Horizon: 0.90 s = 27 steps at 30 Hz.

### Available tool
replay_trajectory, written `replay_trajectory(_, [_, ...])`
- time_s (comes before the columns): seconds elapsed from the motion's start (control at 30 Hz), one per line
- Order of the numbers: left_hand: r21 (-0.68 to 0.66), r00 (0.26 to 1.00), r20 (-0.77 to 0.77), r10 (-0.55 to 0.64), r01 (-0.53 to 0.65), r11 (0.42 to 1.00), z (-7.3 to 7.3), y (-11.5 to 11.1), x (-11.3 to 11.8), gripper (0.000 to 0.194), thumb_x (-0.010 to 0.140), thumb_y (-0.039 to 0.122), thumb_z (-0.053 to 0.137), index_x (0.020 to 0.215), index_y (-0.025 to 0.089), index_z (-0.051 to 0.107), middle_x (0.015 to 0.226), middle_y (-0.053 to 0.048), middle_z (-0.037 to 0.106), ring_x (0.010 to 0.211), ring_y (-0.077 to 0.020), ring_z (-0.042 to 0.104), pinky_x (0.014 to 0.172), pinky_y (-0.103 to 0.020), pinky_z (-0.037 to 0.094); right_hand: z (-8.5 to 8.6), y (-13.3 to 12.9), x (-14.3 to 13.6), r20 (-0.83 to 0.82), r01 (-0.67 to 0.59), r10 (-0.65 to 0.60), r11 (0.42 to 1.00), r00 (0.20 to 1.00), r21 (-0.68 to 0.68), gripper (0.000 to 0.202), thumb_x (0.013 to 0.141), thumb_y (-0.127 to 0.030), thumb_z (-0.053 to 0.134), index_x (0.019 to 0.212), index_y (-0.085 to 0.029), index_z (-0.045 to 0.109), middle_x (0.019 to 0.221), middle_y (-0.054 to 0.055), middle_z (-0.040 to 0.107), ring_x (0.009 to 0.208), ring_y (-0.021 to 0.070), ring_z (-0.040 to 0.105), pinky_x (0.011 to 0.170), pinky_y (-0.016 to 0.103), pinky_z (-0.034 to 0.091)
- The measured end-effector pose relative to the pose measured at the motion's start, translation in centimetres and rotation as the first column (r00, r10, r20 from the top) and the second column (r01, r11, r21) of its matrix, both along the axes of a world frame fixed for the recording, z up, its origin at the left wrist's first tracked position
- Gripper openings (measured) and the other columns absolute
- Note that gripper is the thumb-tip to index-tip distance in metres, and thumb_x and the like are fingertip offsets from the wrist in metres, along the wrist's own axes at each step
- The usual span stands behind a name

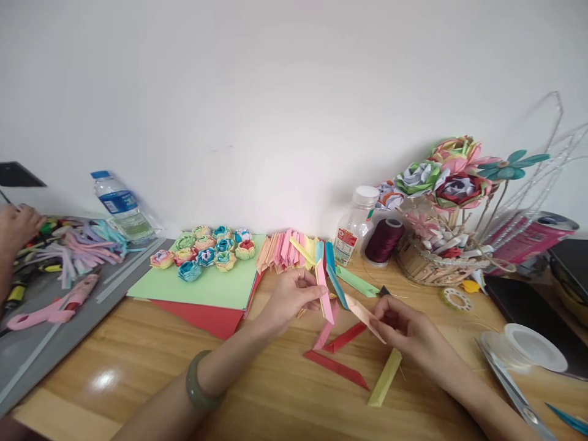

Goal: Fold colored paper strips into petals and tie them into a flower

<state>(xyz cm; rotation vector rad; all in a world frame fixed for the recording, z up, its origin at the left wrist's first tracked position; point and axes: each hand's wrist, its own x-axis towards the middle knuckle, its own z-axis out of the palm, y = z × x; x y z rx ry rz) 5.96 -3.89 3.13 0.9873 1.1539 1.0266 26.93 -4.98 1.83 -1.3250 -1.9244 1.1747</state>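
Note:
My left hand [294,300] pinches a folded pink paper strip [324,294] near the middle of the table. Opposite it, my right hand [399,324] holds a peach paper strip [365,315] between thumb and fingers. A blue strip [337,285] runs from the top of the pink one down to the peach one. Below the hands lie red strips [337,369] and a yellow-green strip [384,378]. A green strip [358,282] lies behind my right hand. Behind my left hand stands a row of folded pink and yellow papers [285,250].
Small paper flowers [206,256] sit on green paper [229,291]. Behind are a clear bottle [358,220], dark thread [383,242] and a flower basket [427,266]. Scissors [514,392] and a spool [535,347] lie right. Another person's hand [18,226] is at far left, near a glue gun [57,306].

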Motion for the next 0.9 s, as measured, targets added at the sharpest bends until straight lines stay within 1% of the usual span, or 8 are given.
replay_trajectory(0.1, [0.012, 1.000, 0.001, -0.022, 0.022, 1.000, -0.1, -0.7, 0.7, 0.020, 0.061, 0.023, 0.065, 0.060, 0.015, 0.047, 0.056, 0.004, 0.052, 0.049, -0.0071, 0.053, 0.047, -0.019, 0.043, 0.3, -0.2, -0.5, -0.160, 0.104, -0.121, 0.989, 0.980, -0.108, 0.028, 0.076, -0.043, 0.051, 0.065, -0.021, 0.038, 0.060, -0.005, 0.038, 0.053, 0.0103, 0.036, 0.049, 0.023, 0.030])
replay_trajectory(0.2, [0.030, 0.999, -0.012, -0.053, 0.053, 0.998, -0.4, -1.4, 1.4, 0.017, 0.062, 0.017, 0.060, 0.060, 0.016, 0.044, 0.055, 0.005, 0.051, 0.050, -0.0072, 0.053, 0.047, -0.018, 0.042, 0.5, -0.6, -1.2, -0.246, 0.173, -0.209, 0.972, 0.946, -0.158, 0.031, 0.074, -0.044, 0.054, 0.063, -0.021, 0.036, 0.058, -0.005, 0.037, 0.053, 0.0101, 0.035, 0.050, 0.023, 0.029])
replay_trajectory(0.37, [0.011, 0.994, -0.018, -0.111, 0.111, 0.994, -0.3, -2.2, 2.1, 0.022, 0.063, 0.019, 0.059, 0.059, 0.018, 0.038, 0.049, 0.006, 0.049, 0.036, -0.0056, 0.043, 0.037, -0.018, 0.032, -0.2, -0.7, -1.8, -0.361, 0.078, -0.149, 0.976, 0.921, -0.205, 0.030, 0.068, -0.042, 0.062, 0.065, -0.020, 0.042, 0.064, -0.004, 0.042, 0.057, 0.0101, 0.038, 0.053, 0.023, 0.033])
replay_trajectory(0.43, [-0.008, 0.990, 0.004, -0.138, 0.138, 0.990, -0.2, -2.4, 2.1, 0.025, 0.064, 0.024, 0.062, 0.061, 0.018, 0.037, 0.047, 0.007, 0.048, 0.034, -0.0055, 0.041, 0.035, -0.018, 0.030, -0.5, -0.7, -1.7, -0.360, 0.069, -0.142, 0.976, 0.922, -0.207, 0.030, 0.066, -0.042, 0.065, 0.066, -0.020, 0.045, 0.067, -0.003, 0.044, 0.059, 0.0104, 0.040, 0.054, 0.023, 0.034])
replay_trajectory(0.57, [-0.005, 0.983, 0.058, -0.172, 0.173, 0.985, 0.0, -2.4, 2.0, 0.032, 0.062, 0.034, 0.067, 0.062, 0.018, 0.039, 0.048, 0.007, 0.048, 0.033, -0.0054, 0.042, 0.036, -0.018, 0.030, -0.4, -0.4, -1.3, -0.273, 0.188, -0.219, 0.973, 0.937, -0.136, 0.031, 0.067, -0.047, 0.063, 0.067, -0.020, 0.047, 0.068, -0.001, 0.048, 0.064, 0.0133, 0.047, 0.059, 0.024, 0.039])
replay_trajectory(0.63, [-0.004, 0.983, 0.068, -0.171, 0.172, 0.985, 0.0, -2.4, 1.9, 0.034, 0.060, 0.036, 0.069, 0.062, 0.018, 0.040, 0.048, 0.006, 0.048, 0.033, -0.0052, 0.042, 0.036, -0.019, 0.030, -0.6, -0.2, -1.0, -0.229, 0.236, -0.251, 0.967, 0.941, -0.091, 0.030, 0.068, -0.047, 0.062, 0.069, -0.020, 0.049, 0.071, 0.000, 0.050, 0.066, 0.0145, 0.048, 0.061, 0.026, 0.039])
replay_trajectory(0.77, [-0.002, 0.988, 0.042, -0.146, 0.146, 0.989, -0.1, -2.3, 1.9, 0.035, 0.055, 0.036, 0.072, 0.061, 0.016, 0.044, 0.049, 0.006, 0.049, 0.039, -0.0051, 0.044, 0.042, -0.019, 0.034, -1.0, 0.3, -0.3, -0.167, 0.272, -0.273, 0.962, 0.947, -0.030, 0.029, 0.069, -0.047, 0.061, 0.071, -0.020, 0.051, 0.073, 0.001, 0.053, 0.066, 0.0153, 0.049, 0.062, 0.028, 0.038])
replay_trajectory(0.9, [0.009, 0.992, 0.064, -0.106, 0.106, 0.994, -0.1, -2.1, 1.9, 0.034, 0.054, 0.035, 0.074, 0.064, 0.015, 0.047, 0.058, 0.002, 0.055, 0.052, -0.0082, 0.052, 0.051, -0.021, 0.041, -0.3, 0.1, -0.4, -0.211, 0.275, -0.289, 0.957, 0.934, -0.091, 0.030, 0.066, -0.046, 0.064, 0.069, -0.020, 0.052, 0.070, -0.001, 0.052, 0.064, 0.0136, 0.048, 0.060, 0.026, 0.038])
